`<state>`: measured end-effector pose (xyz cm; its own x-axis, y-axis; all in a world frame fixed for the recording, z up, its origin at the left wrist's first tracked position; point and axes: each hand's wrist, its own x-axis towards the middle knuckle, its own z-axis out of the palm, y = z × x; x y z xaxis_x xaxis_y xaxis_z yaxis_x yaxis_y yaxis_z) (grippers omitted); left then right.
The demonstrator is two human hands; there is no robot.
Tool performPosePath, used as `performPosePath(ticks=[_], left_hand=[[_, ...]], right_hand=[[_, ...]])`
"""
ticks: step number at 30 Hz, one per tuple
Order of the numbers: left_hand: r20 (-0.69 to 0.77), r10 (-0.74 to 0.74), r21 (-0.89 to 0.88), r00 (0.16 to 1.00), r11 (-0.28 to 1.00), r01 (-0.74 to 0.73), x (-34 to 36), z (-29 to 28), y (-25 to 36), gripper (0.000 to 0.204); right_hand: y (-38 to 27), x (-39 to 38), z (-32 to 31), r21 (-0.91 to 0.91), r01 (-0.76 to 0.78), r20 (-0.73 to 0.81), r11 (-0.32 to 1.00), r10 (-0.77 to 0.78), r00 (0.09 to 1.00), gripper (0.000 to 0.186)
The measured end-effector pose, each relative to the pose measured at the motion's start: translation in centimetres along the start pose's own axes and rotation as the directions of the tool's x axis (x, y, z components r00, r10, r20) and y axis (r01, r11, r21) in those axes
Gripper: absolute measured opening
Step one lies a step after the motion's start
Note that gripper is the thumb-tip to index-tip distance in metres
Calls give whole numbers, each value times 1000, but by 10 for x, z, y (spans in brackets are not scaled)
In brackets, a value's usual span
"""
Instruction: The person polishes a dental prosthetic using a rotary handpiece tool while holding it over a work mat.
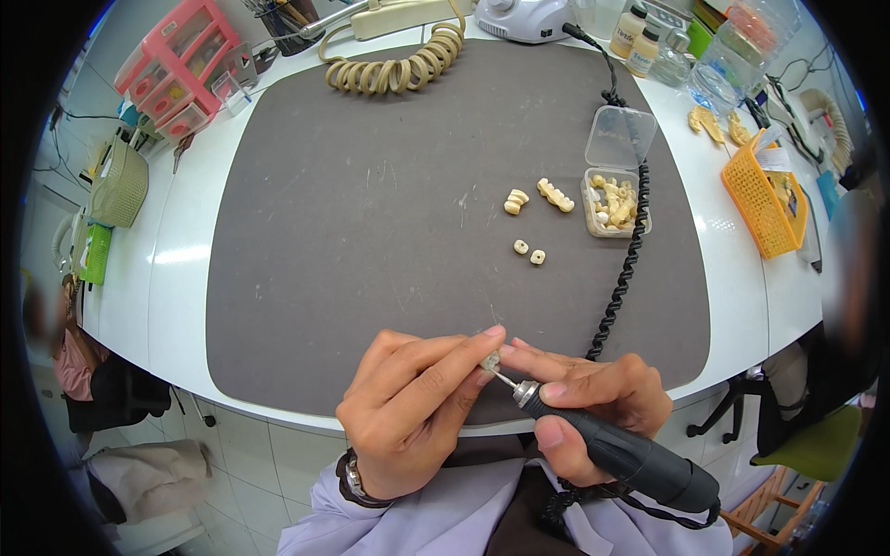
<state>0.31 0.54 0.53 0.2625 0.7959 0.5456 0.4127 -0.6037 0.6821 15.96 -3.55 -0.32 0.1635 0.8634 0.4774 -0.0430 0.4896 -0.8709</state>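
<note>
My left hand (pixel 408 403), low in the centre, pinches a small pale piece (pixel 491 361) between its fingertips. My right hand (pixel 603 389) grips a black rotary handpiece (pixel 640 459), angled up-left so that its thin bur tip meets the piece. Beyond my hands on the dark grey mat (pixel 352 232) lie two small ivory tooth pieces (pixel 538 257) and two longer joined tooth pieces (pixel 555 195). An open clear box (pixel 593 218) of ivory pieces stands at their right, with the black coiled cord (pixel 619 296) running across it.
A pink drawer unit (pixel 185 51), beige coiled hose (pixel 389 79), white device (pixel 519 18), bottles (pixel 640 51), yellow basket (pixel 760 213) and green basket (pixel 93 255) line the desk's edges. Another person (pixel 79 371) sits at the left. A chair (pixel 816 435) is at the right.
</note>
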Motion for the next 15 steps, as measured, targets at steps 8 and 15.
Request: performPosePath(ticks=[8, 15], left_hand=[[-2, 6, 5, 1000, 1000, -6, 0, 0, 0, 38], [-1, 8, 9, 1000, 1000, -8, 1, 0, 0, 38]], right_hand=[[0, 0, 0, -6, 3, -7, 1000, -3, 1000, 18], [0, 0, 0, 2, 1, -10, 1000, -1, 1000, 18]])
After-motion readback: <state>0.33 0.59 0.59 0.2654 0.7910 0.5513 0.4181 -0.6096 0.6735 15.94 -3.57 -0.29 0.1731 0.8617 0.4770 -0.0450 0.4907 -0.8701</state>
